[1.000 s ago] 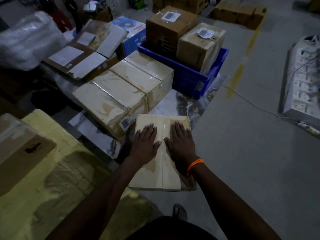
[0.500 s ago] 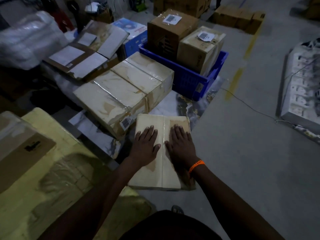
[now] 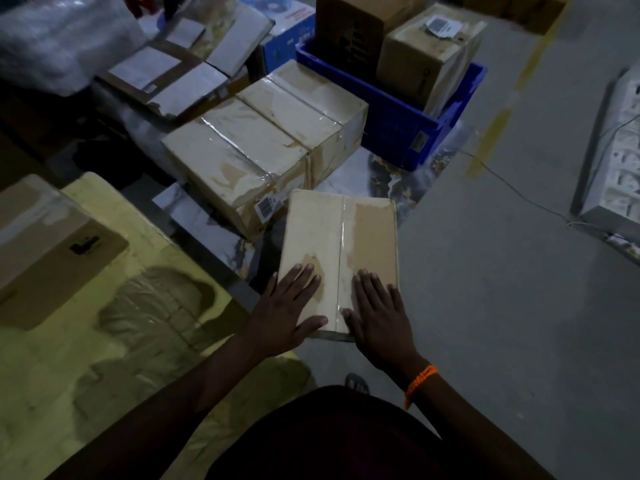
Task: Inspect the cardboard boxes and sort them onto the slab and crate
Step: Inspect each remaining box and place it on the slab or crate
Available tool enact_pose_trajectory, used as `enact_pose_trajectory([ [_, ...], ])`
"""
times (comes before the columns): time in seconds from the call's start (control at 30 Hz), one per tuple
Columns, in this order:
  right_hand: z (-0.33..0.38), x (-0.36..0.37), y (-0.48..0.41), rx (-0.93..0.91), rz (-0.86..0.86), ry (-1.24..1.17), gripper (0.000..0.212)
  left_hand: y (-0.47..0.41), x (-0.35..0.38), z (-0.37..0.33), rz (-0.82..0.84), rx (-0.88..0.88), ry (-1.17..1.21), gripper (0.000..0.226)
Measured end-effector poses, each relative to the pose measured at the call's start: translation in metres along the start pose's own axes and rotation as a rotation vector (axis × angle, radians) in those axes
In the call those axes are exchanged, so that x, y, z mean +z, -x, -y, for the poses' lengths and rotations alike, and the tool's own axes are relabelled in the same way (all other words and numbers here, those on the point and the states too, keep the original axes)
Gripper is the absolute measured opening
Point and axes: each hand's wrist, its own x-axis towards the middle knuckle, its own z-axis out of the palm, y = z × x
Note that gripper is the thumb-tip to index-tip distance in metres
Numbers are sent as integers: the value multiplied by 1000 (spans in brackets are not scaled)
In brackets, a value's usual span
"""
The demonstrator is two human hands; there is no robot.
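Cardboard box (image 3: 341, 244) flat under both hands' spread fingers (image 3: 304, 275), near its close edge.

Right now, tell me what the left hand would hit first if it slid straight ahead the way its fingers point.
Probably nothing on the box top: the left hand lies flat on the taped cardboard box, fingers pointing along its bare lid.

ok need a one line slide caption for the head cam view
Both hands, left and right, flat on a taped cardboard box beside the blue crate.
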Motion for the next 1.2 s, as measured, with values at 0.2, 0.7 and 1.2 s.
enact_pose_trajectory([
  [0.2,-5,-14,-2,-6,91,-30,80,1,-2,9,81,57,-80,102],
  [0.7,-17,-63,12,282,-196,-750,93,-5,-28,-1,-295,-316,620,100],
  [1.2,-39,-162,-115,360,-154,-905,63,-117,-151,1,-569,-523,597,55],
])
